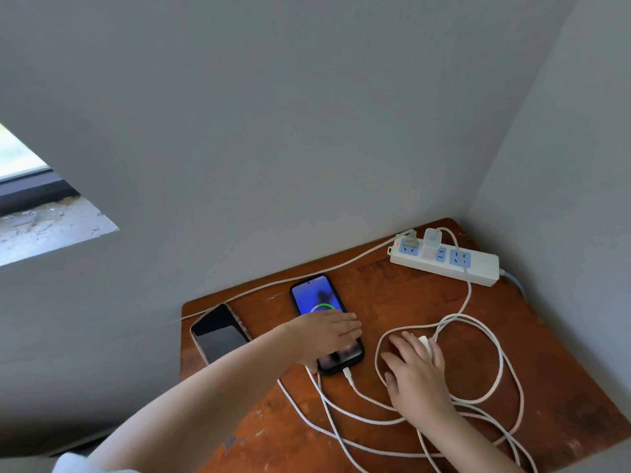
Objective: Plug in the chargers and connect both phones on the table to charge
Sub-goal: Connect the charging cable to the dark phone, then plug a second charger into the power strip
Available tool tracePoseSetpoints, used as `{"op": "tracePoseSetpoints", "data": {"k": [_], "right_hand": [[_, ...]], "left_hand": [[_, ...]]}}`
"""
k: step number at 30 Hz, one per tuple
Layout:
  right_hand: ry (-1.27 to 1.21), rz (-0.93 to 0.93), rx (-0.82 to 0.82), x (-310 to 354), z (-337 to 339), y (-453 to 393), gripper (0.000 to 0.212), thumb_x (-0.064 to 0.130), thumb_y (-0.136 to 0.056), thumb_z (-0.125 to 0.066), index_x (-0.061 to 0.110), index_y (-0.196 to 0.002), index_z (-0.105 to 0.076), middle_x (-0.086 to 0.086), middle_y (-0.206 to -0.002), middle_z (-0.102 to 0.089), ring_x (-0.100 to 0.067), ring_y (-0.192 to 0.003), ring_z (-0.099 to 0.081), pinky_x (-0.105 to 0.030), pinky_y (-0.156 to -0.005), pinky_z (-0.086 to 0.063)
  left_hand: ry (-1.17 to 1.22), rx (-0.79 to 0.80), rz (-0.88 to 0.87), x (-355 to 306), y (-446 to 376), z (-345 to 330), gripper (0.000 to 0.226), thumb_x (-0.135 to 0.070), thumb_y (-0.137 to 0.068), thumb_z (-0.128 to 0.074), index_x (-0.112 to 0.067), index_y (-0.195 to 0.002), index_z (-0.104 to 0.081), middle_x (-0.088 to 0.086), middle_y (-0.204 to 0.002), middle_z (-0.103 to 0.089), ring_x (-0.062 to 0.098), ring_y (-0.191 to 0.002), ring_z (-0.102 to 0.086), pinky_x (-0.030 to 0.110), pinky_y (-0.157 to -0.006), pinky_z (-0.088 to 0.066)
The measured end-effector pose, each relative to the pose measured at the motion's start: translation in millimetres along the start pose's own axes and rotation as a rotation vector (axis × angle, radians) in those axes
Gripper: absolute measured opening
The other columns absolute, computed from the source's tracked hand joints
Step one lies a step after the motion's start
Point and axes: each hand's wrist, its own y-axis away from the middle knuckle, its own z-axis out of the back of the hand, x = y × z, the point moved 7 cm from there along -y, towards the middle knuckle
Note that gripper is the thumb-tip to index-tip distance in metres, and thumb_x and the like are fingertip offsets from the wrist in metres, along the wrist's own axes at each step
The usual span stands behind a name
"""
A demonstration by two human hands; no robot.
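A phone with a lit blue screen (pixel 316 295) lies on the brown table (pixel 392 302), and a white cable plug (pixel 348 373) sits in its near end. My left hand (pixel 327 336) lies across this phone, fingers on the screen and thumb at its left edge. A second phone with a dark screen (pixel 220 332) lies to the left with no cable visible in it. My right hand (pixel 413 373) covers a loose white charger brick (pixel 425 346) on the table. At the back right, a white power strip (pixel 478 268) holds one white charger (pixel 432 243) and a grey plug (pixel 409 238).
Long white cables (pixel 495 353) loop over the table's right half and around my right hand. Another white cable (pixel 290 281) runs along the wall behind both phones. Grey walls close in the table at the back and right. A window sill (pixel 51 227) is at far left.
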Motion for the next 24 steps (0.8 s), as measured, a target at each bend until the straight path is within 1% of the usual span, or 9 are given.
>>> {"op": "tracePoseSetpoints", "data": {"k": [2,4,7,9,12,15,16,20,24], "right_hand": [[-0.026,-0.003,-0.014,-2.6,1.5,0.3,0.041,0.016,-0.034,-0.092,0.019,-0.071,-0.074,-0.005,-0.086,-0.077,-0.025,-0.087,-0.071,-0.052,-0.075,-0.054],[-0.058,-0.001,-0.023,-5.5,3.0,0.5,0.043,0.013,-0.037,-0.092,0.017,-0.076,-0.075,-0.007,-0.088,-0.076,-0.027,-0.087,-0.071,-0.051,-0.074,-0.055],[-0.108,-0.021,-0.020,-10.2,5.3,1.7,0.048,0.008,-0.039,-0.091,0.010,-0.084,-0.073,-0.013,-0.091,-0.075,-0.032,-0.088,-0.070,-0.051,-0.072,-0.056],[-0.141,-0.055,0.001,-13.3,6.0,2.5,0.051,0.006,-0.042,-0.090,0.005,-0.089,-0.072,-0.019,-0.095,-0.073,-0.037,-0.090,-0.069,-0.053,-0.072,-0.055],[-0.194,-0.104,0.052,-17.8,1.6,4.2,0.053,0.003,-0.052,-0.086,0.000,-0.101,-0.067,-0.026,-0.109,-0.066,-0.044,-0.103,-0.061,-0.055,-0.080,-0.052],[-0.218,-0.166,0.136,-22.2,-3.5,7.1,0.056,0.011,-0.073,-0.075,0.004,-0.124,-0.052,-0.022,-0.133,-0.051,-0.038,-0.125,-0.044,-0.047,-0.099,-0.044],[-0.224,-0.193,0.153,-23.7,-4.2,8.9,0.059,0.015,-0.076,-0.072,0.006,-0.128,-0.047,-0.019,-0.136,-0.047,-0.034,-0.128,-0.041,-0.044,-0.101,-0.043],[-0.241,-0.302,0.116,-32.0,0.5,13.0,0.069,0.021,-0.073,-0.075,0.006,-0.131,-0.041,-0.022,-0.135,-0.047,-0.036,-0.123,-0.046,-0.045,-0.092,-0.048],[-0.185,-0.379,0.161,-40.4,-3.1,15.8,0.073,0.037,-0.078,-0.067,0.011,-0.136,-0.031,-0.014,-0.134,-0.048,-0.028,-0.121,-0.047,-0.039,-0.091,-0.046]], "left_hand": [[0.125,-0.082,0.106,9.7,13.3,-6.9,0.093,-0.022,-0.077,-0.068,-0.013,-0.142,-0.002,0.006,-0.155,-0.001,0.019,-0.141,0.003,0.028,-0.110,0.003],[0.246,-0.162,0.207,15.5,29.0,-17.0,0.097,-0.035,-0.077,-0.065,-0.016,-0.142,0.004,0.004,-0.154,0.005,0.014,-0.139,0.010,0.023,-0.106,0.009],[0.372,-0.258,0.446,15.7,49.0,-38.9,0.099,-0.059,-0.078,-0.051,-0.016,-0.139,0.014,0.005,-0.153,0.015,0.010,-0.129,0.027,0.025,-0.104,0.015],[0.414,-0.242,0.630,8.6,56.3,-57.6,0.101,-0.070,-0.076,-0.039,-0.014,-0.138,0.018,0.007,-0.151,0.019,0.016,-0.131,0.029,0.029,-0.105,0.016],[0.456,-0.182,0.783,-7.9,57.7,-78.7,0.098,-0.075,-0.077,-0.023,-0.010,-0.137,0.020,0.011,-0.151,0.019,0.023,-0.136,0.023,0.033,-0.106,0.017],[0.460,-0.203,0.833,-13.8,57.2,-82.3,0.090,-0.070,-0.081,-0.017,-0.010,-0.137,0.019,0.011,-0.151,0.018,0.024,-0.137,0.020,0.034,-0.105,0.018],[0.459,-0.215,0.841,-14.4,57.3,-81.9,0.088,-0.069,-0.082,-0.017,-0.010,-0.137,0.019,0.012,-0.152,0.017,0.024,-0.137,0.020,0.033,-0.106,0.018],[0.478,-0.252,0.855,-16.8,57.6,-80.1,0.083,-0.064,-0.085,-0.019,-0.011,-0.137,0.019,0.012,-0.152,0.017,0.023,-0.138,0.019,0.032,-0.105,0.018],[0.488,-0.277,0.859,-18.5,57.9,-82.0,0.082,-0.063,-0.086,-0.017,-0.011,-0.137,0.020,0.011,-0.151,0.018,0.022,-0.137,0.020,0.031,-0.105,0.018]]}}
